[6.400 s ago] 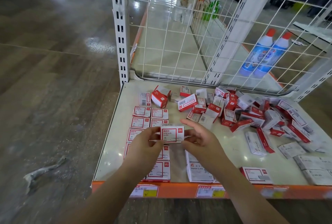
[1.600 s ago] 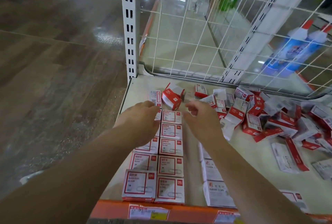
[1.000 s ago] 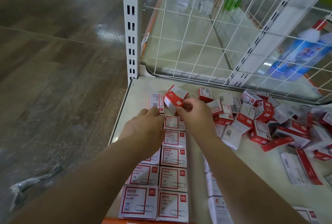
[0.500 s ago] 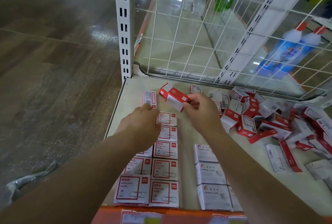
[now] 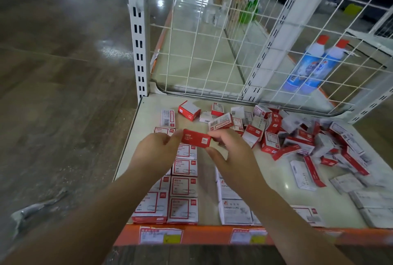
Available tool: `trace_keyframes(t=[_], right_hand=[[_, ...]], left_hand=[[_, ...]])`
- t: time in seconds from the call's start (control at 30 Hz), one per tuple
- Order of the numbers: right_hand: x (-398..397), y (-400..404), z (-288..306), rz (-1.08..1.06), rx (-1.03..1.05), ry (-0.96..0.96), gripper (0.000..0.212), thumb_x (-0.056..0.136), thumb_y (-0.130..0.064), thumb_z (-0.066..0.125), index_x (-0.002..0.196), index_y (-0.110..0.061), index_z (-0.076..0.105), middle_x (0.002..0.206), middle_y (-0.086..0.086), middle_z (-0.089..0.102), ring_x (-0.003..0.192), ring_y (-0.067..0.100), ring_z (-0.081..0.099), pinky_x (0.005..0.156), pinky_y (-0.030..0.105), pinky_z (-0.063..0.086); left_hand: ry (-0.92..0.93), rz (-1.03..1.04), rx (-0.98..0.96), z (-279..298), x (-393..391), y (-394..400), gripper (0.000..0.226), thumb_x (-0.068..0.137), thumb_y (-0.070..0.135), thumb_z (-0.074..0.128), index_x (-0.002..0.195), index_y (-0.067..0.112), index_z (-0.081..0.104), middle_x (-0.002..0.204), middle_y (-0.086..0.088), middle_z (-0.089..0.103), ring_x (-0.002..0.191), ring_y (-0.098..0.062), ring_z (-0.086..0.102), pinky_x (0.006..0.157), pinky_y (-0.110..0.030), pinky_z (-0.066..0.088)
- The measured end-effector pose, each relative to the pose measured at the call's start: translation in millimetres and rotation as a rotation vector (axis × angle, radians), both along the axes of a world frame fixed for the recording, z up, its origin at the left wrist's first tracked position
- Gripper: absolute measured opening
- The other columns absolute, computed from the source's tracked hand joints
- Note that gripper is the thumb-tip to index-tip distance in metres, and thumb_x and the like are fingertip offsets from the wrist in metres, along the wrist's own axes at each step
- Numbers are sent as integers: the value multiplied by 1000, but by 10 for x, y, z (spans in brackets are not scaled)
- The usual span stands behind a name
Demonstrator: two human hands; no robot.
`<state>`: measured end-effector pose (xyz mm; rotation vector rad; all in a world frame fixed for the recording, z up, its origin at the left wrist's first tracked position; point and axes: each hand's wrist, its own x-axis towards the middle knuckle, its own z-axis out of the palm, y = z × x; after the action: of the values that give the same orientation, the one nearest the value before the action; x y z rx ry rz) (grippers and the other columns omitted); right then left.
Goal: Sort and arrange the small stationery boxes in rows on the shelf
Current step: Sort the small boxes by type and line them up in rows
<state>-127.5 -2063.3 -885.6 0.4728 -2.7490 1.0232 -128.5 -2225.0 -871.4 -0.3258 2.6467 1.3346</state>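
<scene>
Cream metal shelf (image 5: 274, 188) with an orange front edge (image 5: 204, 235) and white wire-grid back (image 5: 214, 47) stands on glossy brown flooring (image 5: 63, 77). Both hands, left hand (image 5: 156, 154) and right hand (image 5: 231, 156), pinch a red stationery box (image 5: 196, 138) by its ends above the neat rows (image 5: 180, 188); a loose pile (image 5: 297, 139) lies right.

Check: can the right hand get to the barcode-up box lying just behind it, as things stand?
Probably not yet. The right hand and left hand both pinch a red box. The barcode-up box lies just beyond the fingers, uncovered; nothing else blocks it.
</scene>
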Motion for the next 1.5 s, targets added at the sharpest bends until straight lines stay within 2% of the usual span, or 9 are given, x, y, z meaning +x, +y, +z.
trace_keyframes(t=[0.1,0.37,0.53,0.7,0.87,1.03,1.1,1.23,1.5], right_hand=[[138,-27,-25,22,49,69,34,90,-39,46,109,-14,61,105,-1,61,99,7,52,84,7,34],[280,-114,-13,-19,106,16,30,90,-20,59,120,-18,57,123,-6,53,114,5,46,87,-3,23],[279,-88,44,-86,-67,-190,40,87,-31,59,126,-26,50,119,-16,50,113,2,45,101,20,38],[267,-70,88,-27,-219,-308,38,85,-21,64,114,-38,46,109,-20,53,107,3,52,96,21,44],[212,-49,40,-18,-378,-401,42,83,-8,66,120,-25,55,109,-9,65,101,6,60,91,30,51],[190,3,66,23,-483,-396,46,81,-1,66,103,-40,54,101,-8,67,95,6,63,82,21,53],[170,19,71,31,-500,-399,47,81,0,65,100,-41,54,100,-6,67,92,7,64,76,18,52],[154,17,81,55,-501,-399,47,82,2,63,96,-42,55,97,-13,66,92,4,63,75,16,51],[213,-31,27,61,-334,-392,46,83,-5,65,110,-38,47,107,-19,57,107,6,55,90,18,48]], left_hand=[[-57,49,126,49,37,20,53,94,49,37,78,8,66,82,-7,70,67,-13,57,57,-21,39],[-163,177,416,129,99,40,21,94,23,52,74,16,57,68,1,60,61,-7,53,57,-18,41],[-135,190,461,128,154,43,14,93,15,52,101,15,64,87,-1,66,87,-16,61,90,-32,49],[-116,173,491,107,206,34,26,93,12,51,118,15,60,86,6,66,83,-10,62,74,-22,50],[-120,127,516,76,232,47,22,94,13,50,114,21,56,84,9,64,91,-16,62,74,-23,49],[-83,100,437,38,264,54,29,93,16,53,121,20,56,108,3,66,97,-17,61,82,-28,48],[-55,76,363,24,279,59,32,92,18,54,124,22,54,119,3,62,97,-15,58,72,-22,47],[4,-32,211,-24,296,37,40,92,18,54,131,26,47,118,6,61,87,-6,53,47,-6,40],[10,-86,151,-110,279,11,45,93,13,52,135,25,42,100,11,58,89,-9,55,61,-11,43]])
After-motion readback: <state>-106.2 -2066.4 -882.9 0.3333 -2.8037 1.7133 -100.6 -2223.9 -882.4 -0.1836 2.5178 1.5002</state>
